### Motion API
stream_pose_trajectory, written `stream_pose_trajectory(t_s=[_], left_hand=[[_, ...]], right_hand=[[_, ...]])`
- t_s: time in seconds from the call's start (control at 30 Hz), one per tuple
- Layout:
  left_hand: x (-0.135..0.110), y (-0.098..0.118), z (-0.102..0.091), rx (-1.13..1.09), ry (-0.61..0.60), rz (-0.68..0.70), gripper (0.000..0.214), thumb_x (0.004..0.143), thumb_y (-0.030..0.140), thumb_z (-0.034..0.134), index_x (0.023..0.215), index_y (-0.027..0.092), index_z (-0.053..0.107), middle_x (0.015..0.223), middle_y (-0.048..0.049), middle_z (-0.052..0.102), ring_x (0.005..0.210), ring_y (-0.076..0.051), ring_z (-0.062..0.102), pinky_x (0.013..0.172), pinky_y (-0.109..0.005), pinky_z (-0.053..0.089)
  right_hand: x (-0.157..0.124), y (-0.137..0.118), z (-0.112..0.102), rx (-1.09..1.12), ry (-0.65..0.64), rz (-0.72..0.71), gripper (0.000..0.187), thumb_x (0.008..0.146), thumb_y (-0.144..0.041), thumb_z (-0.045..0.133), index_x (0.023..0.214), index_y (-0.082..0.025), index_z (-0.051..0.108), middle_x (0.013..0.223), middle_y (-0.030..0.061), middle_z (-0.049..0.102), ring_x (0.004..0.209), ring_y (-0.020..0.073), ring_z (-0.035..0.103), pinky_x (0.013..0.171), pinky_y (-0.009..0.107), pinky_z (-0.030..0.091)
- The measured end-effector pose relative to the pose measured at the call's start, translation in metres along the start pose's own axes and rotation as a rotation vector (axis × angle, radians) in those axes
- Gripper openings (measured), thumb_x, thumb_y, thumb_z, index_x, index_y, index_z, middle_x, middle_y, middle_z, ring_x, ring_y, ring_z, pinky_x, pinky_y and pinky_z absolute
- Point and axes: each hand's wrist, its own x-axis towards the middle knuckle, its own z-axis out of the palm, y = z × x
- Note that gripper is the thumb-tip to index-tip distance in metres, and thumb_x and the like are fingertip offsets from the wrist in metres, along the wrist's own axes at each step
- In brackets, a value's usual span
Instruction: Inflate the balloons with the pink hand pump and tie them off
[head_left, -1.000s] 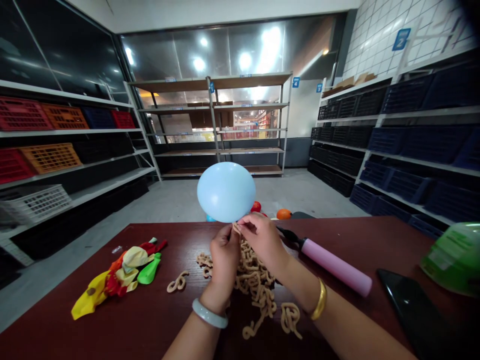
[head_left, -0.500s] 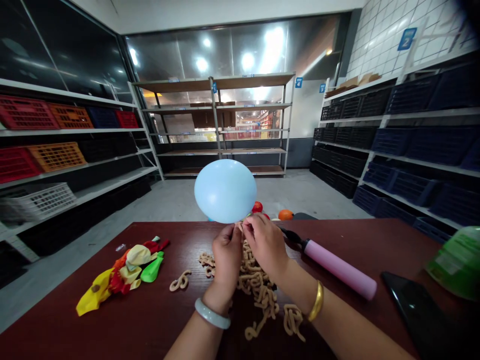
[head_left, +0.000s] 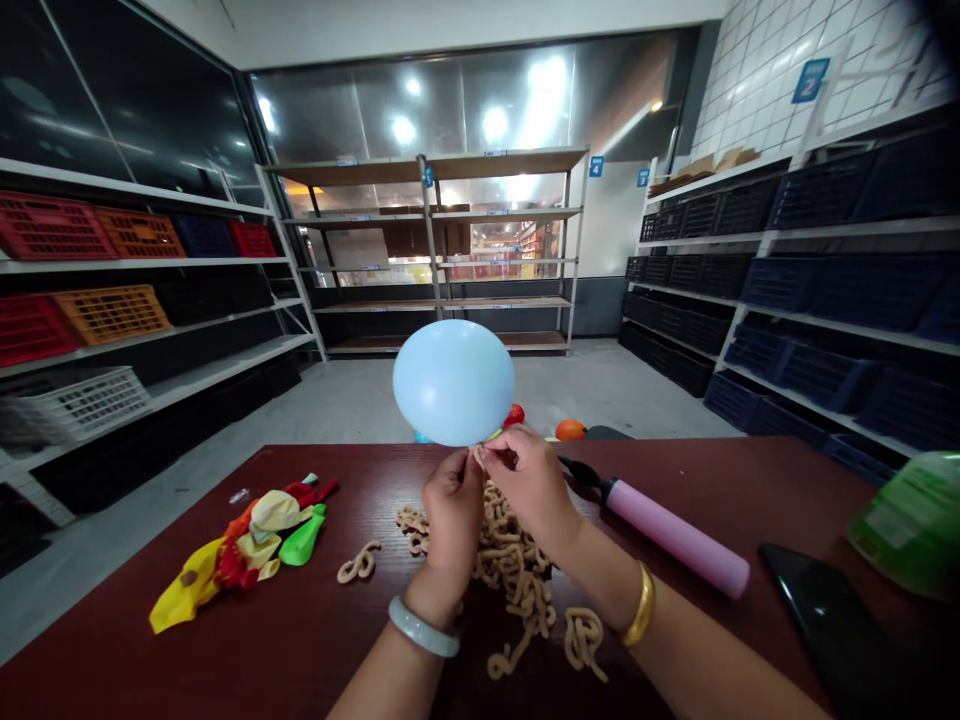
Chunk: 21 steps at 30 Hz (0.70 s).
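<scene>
Balloon (head_left: 454,382): pale blue, inflated, held up at the far edge of the table (head_left: 750,480)
Left hand (head_left: 454,505): thumb and forefinger pressed together, apparently pinching the balloon's neck
Right hand (head_left: 531,492): fingertips pinching what looks like a tan cord (head_left: 478,456), beside the left thumb
Pinch: if either slackens, air could escape or the balloon slip over that edge
Far edge: open air above; cord pile (head_left: 510,560) below the hands, pink pump (head_left: 675,535) to their right
</scene>
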Motion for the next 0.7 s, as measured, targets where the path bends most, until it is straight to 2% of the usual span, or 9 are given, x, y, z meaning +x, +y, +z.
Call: stream_pose_trajectory(t_s=[0.07, 0.1, 0.23, 0.3, 0.4, 0.47, 0.6, 0.7], left_hand=[[0.000, 0.001, 0.000, -0.018, -0.013, -0.007, 0.028, 0.091, 0.035, 0.054, 0.091, 0.014, 0.073, 0.083, -0.0057, 0.072, 0.078, -0.017, 0.062, 0.072, -0.025, 0.047], [0.000, 0.001, -0.001, -0.022, -0.016, -0.008, 0.028, 0.091, 0.035, 0.054, 0.090, 0.014, 0.073, 0.082, -0.0052, 0.072, 0.077, -0.017, 0.061, 0.071, -0.025, 0.047], [0.002, 0.002, -0.002, 0.021, -0.016, -0.007, 0.028, 0.090, 0.036, 0.056, 0.081, 0.014, 0.071, 0.073, -0.0028, 0.068, 0.070, -0.015, 0.057, 0.065, -0.023, 0.044], [0.003, 0.002, -0.002, 0.030, -0.025, -0.010, 0.027, 0.090, 0.035, 0.056, 0.079, 0.014, 0.070, 0.071, -0.0023, 0.066, 0.068, -0.015, 0.055, 0.063, -0.022, 0.042], [0.003, 0.000, -0.001, 0.007, -0.035, -0.003, 0.026, 0.089, 0.033, 0.056, 0.079, 0.014, 0.069, 0.069, -0.0021, 0.065, 0.067, -0.014, 0.055, 0.062, -0.022, 0.041], [0.002, 0.000, 0.001, -0.032, -0.043, -0.016, 0.025, 0.089, 0.033, 0.055, 0.081, 0.014, 0.070, 0.073, -0.0031, 0.068, 0.070, -0.015, 0.057, 0.064, -0.023, 0.043], [0.002, 0.001, 0.004, -0.115, -0.048, -0.067, 0.025, 0.089, 0.034, 0.056, 0.087, 0.015, 0.072, 0.081, -0.0057, 0.072, 0.076, -0.017, 0.062, 0.070, -0.025, 0.047], [0.002, 0.001, 0.005, -0.148, -0.044, -0.088, 0.027, 0.088, 0.036, 0.057, 0.090, 0.015, 0.073, 0.085, -0.0070, 0.073, 0.080, -0.018, 0.064, 0.072, -0.027, 0.049]], right_hand=[[-0.001, -0.002, 0.001, -0.010, -0.019, 0.056, 0.010, 0.080, -0.024, 0.066, 0.071, -0.021, 0.063, 0.074, 0.0029, 0.063, 0.071, 0.0170, 0.056, 0.067, 0.030, 0.043], [-0.001, -0.002, 0.002, 0.057, -0.062, 0.124, 0.010, 0.080, -0.025, 0.066, 0.072, -0.020, 0.062, 0.073, 0.0024, 0.062, 0.069, 0.0165, 0.055, 0.065, 0.030, 0.043], [0.003, 0.001, -0.001, 0.513, -0.289, 0.472, 0.019, 0.077, -0.035, 0.072, 0.077, -0.018, 0.063, 0.071, 0.0002, 0.062, 0.063, 0.0132, 0.054, 0.056, 0.025, 0.039], [0.005, 0.004, -0.005, 0.652, -0.356, 0.564, 0.025, 0.071, -0.037, 0.079, 0.078, -0.018, 0.065, 0.074, 0.0002, 0.063, 0.064, 0.0119, 0.053, 0.053, 0.023, 0.036], [0.007, 0.007, -0.009, 0.809, -0.414, 0.610, 0.028, 0.066, -0.036, 0.083, 0.079, -0.018, 0.067, 0.079, 0.0015, 0.065, 0.067, 0.0123, 0.055, 0.053, 0.022, 0.037], [0.008, 0.008, -0.009, 0.881, -0.424, 0.610, 0.026, 0.069, -0.037, 0.081, 0.082, -0.020, 0.067, 0.083, 0.0028, 0.067, 0.071, 0.0136, 0.057, 0.055, 0.023, 0.039], [0.006, 0.010, -0.005, 0.862, -0.389, 0.571, 0.025, 0.077, -0.044, 0.073, 0.083, -0.021, 0.063, 0.082, 0.0037, 0.067, 0.070, 0.0153, 0.058, 0.055, 0.025, 0.042], [0.004, 0.012, -0.001, 0.857, -0.330, 0.561, 0.027, 0.074, -0.043, 0.073, 0.082, -0.022, 0.058, 0.080, 0.0024, 0.064, 0.066, 0.0143, 0.056, 0.054, 0.025, 0.041]])
